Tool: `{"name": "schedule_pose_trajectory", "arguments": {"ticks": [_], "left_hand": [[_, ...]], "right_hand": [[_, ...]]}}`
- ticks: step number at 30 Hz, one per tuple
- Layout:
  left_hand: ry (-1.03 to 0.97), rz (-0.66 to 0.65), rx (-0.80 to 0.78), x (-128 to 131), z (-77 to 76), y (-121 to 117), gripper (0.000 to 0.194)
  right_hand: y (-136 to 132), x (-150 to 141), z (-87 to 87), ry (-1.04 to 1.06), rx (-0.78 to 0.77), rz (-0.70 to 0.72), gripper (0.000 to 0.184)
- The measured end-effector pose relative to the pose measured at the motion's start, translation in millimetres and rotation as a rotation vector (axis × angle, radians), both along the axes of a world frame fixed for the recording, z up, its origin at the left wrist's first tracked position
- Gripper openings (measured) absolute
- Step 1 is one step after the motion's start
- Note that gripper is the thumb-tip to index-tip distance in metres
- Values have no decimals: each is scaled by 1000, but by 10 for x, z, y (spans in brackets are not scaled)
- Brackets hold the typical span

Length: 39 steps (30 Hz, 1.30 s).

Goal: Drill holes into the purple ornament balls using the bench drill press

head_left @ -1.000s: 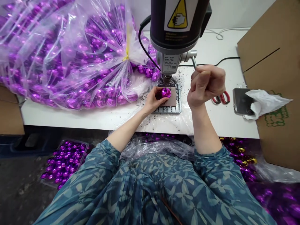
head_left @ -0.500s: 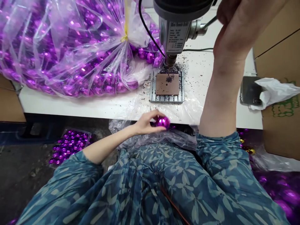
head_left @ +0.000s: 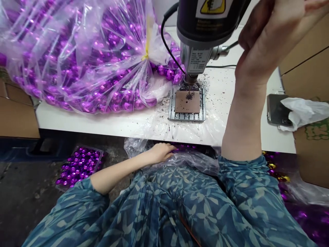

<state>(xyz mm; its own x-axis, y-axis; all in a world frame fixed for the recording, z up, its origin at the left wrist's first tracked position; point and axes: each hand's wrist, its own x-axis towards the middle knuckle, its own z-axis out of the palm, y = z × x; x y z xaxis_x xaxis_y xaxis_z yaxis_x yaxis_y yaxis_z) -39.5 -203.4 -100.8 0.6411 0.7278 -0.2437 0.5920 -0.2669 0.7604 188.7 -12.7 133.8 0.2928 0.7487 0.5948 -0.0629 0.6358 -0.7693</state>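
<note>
My right hand [head_left: 264, 34] is raised at the top right, closed round the feed lever [head_left: 227, 48] of the drill press [head_left: 208, 20]. The drill bit hangs just above a bare brown pad on the metal plate [head_left: 187, 117], with dark chips scattered around it. My left hand [head_left: 160, 152] is low, below the table's front edge. It lies palm down, fingers stretched out, on the clear plastic bag [head_left: 195, 161] in my lap. Its fingertips dip among purple balls [head_left: 183, 147]. No ball shows in this hand.
A big clear bag of shiny purple faceted balls [head_left: 84, 61] fills the table's left half. A tray of purple balls [head_left: 79, 164] sits on the floor at left. A phone [head_left: 276, 109] under crumpled white plastic [head_left: 303, 109] and a cardboard box [head_left: 308, 75] stand at right.
My left hand took the purple ball off the plate, brought it down to the lap bag, and now shows none. My right hand rose with the lever, lifting the drill.
</note>
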Motion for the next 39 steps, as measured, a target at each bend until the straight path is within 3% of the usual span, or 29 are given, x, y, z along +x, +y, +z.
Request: {"name": "schedule_pose_trajectory", "arguments": {"ticks": [1,3,5,7,10,12,14,19,23,27,30,36,39], "left_hand": [[-70,-7,8,-8,232,171,29],[-212,162,78,-48,611,667,27],[-309,396,297,-94,783,1339,25],[-314,507,489,-105,731,2067,22],[-191,519,567,-9,425,2945,19],[-160,526,547,101,231,3264,30],[-138,509,540,188,115,3395,38],[-150,553,573,99,112,3360,50],[-423,572,492,-158,329,2989,58],[-671,554,172,-234,674,2293,56],[-784,552,-117,-112,823,1878,52],[-1019,583,-603,189,750,1607,35],[-1118,620,-703,267,696,1562,33]], "right_hand": [[8,3,-14,31,93,-34,42],[54,13,-43,70,228,-67,39],[100,17,-58,82,253,-65,49],[117,5,-55,88,250,-83,54],[102,-28,-43,121,307,-101,52],[94,-43,-50,155,348,-97,49],[98,-45,-69,157,365,-78,46],[105,-39,-105,119,369,-128,44],[78,-46,-98,164,374,-68,41],[9,-35,-45,132,323,-55,40],[-45,-33,8,98,235,-64,44],[-39,-52,-19,129,253,-64,48],[-11,-40,-47,133,274,-60,48]]}}
